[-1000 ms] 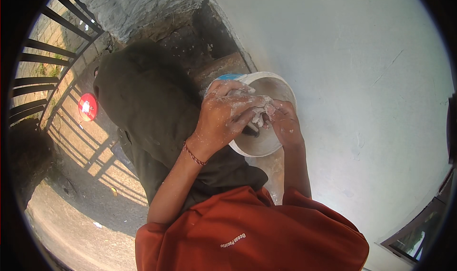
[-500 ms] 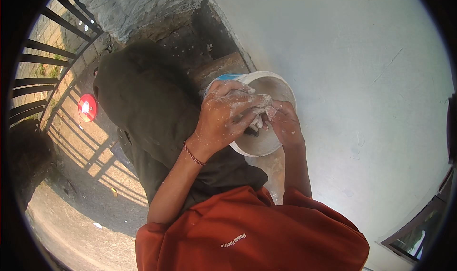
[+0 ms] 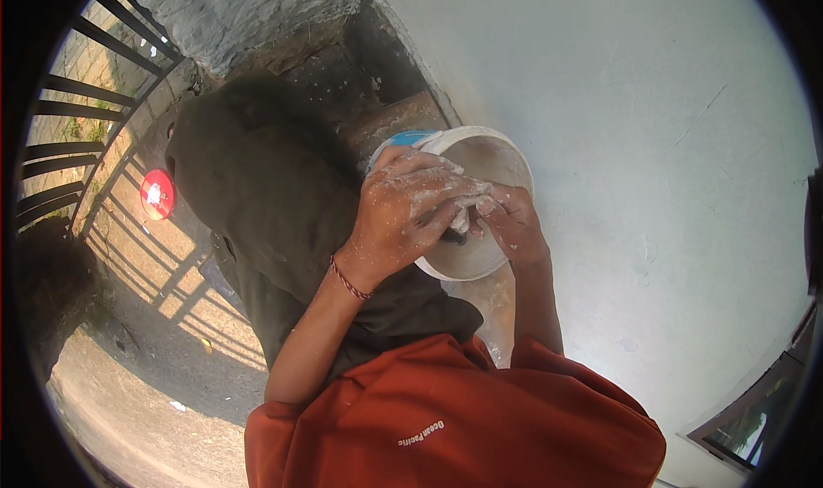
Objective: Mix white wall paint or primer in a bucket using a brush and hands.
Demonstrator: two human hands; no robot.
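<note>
Smeared with white paste, my left hand [image 3: 410, 198] is over the near-left side of a white bucket [image 3: 513, 155], its fingers bent toward the right. My right hand [image 3: 513, 224] meets it above the bucket's opening, thumb and fingers pinched together against the left fingertips. A small whitish lump [image 3: 461, 221] shows between the fingers; whether it is a loose piece or paste stuck on the skin cannot be made out. Below the hands, a dark patch [image 3: 454, 237] shows inside the bucket, mostly hidden. Blue colouring marks the bucket's outer left side.
A pale wall [image 3: 651, 145] rises close on the right. My leg in dark trousers [image 3: 266, 162] lies left of the bucket. Farther left are a round red lid-like disc [image 3: 158, 194] on the concrete floor and a dark metal railing [image 3: 73, 108]. Rough plaster [image 3: 257, 12] covers the far wall.
The fingers of both hands have shifted slightly against each other, and the right hand's fingers are a little more closed. The bucket stays in place.
</note>
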